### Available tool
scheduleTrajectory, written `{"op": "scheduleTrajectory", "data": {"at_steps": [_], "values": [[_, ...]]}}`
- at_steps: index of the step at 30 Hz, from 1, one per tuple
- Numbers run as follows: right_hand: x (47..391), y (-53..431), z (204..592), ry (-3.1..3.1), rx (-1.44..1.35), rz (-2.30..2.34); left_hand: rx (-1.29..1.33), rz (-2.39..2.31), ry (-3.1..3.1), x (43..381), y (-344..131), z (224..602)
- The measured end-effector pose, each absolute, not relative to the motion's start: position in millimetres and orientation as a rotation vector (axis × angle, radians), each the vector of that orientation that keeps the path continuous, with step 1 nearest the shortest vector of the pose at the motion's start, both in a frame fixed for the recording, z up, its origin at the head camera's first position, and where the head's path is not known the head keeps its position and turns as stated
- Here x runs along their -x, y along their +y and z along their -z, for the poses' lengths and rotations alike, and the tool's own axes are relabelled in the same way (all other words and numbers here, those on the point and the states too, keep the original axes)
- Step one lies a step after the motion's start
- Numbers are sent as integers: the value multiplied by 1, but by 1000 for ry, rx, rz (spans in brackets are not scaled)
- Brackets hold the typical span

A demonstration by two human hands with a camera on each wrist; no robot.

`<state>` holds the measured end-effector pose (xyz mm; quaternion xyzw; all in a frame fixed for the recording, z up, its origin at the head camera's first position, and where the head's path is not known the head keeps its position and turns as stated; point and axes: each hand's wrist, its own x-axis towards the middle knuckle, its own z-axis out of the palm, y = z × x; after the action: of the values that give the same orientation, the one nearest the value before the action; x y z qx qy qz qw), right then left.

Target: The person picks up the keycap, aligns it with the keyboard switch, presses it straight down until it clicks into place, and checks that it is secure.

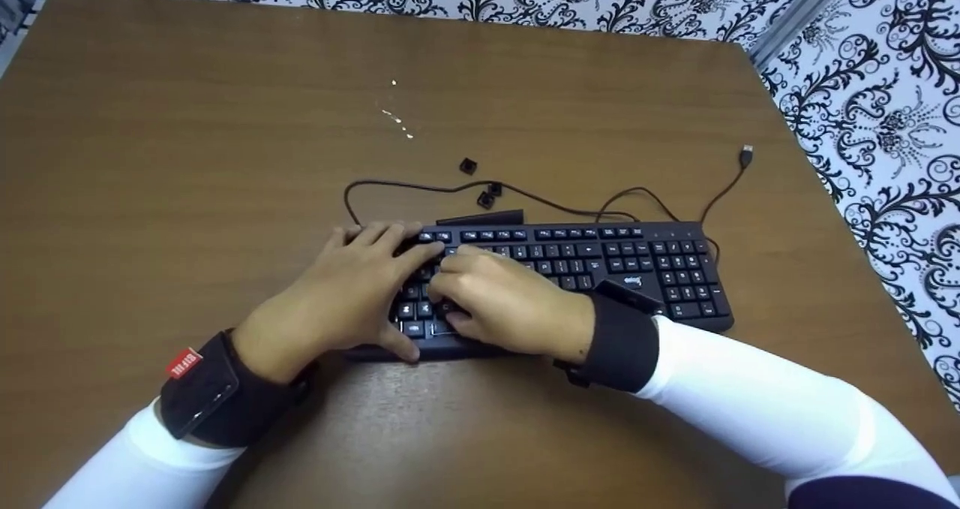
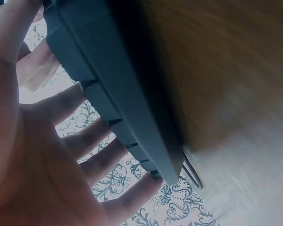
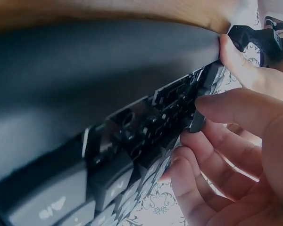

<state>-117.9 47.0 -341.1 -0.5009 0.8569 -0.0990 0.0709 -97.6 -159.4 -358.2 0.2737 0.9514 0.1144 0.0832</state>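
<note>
A black keyboard (image 1: pixel 634 282) lies on the brown table. My left hand (image 1: pixel 352 287) spans its left end, fingers spread over the keys and the back edge, the thumb on the front edge. In the left wrist view those fingers look fairly straight against the keyboard's side. Over the bottom rows my right hand (image 1: pixel 499 299) pinches a black keycap (image 3: pixel 197 121) between thumb and index finger. Whether that keycap has left its place cannot be told. Beside it, the right wrist view shows an uncovered stretch (image 3: pixel 132 120) with bare key seats.
Behind the keyboard lie a spacebar-like long black piece (image 1: pixel 480 217) and several small loose keycaps (image 1: pixel 468 166). The cable (image 1: pixel 420 187) loops behind, its USB plug (image 1: pixel 745 156) at the right. White specks (image 1: pixel 397 121) lie farther back. Patterned wallpaper borders the table.
</note>
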Motion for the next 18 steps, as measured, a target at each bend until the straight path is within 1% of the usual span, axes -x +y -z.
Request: {"op": "scheduleTrajectory", "data": {"at_steps": [11, 18], "values": [[118, 51, 346, 2614, 1536, 315, -847, -350, 2857, 99, -159, 357], [119, 54, 350, 2610, 1579, 355, -819, -343, 2834, 98, -159, 357]]}}
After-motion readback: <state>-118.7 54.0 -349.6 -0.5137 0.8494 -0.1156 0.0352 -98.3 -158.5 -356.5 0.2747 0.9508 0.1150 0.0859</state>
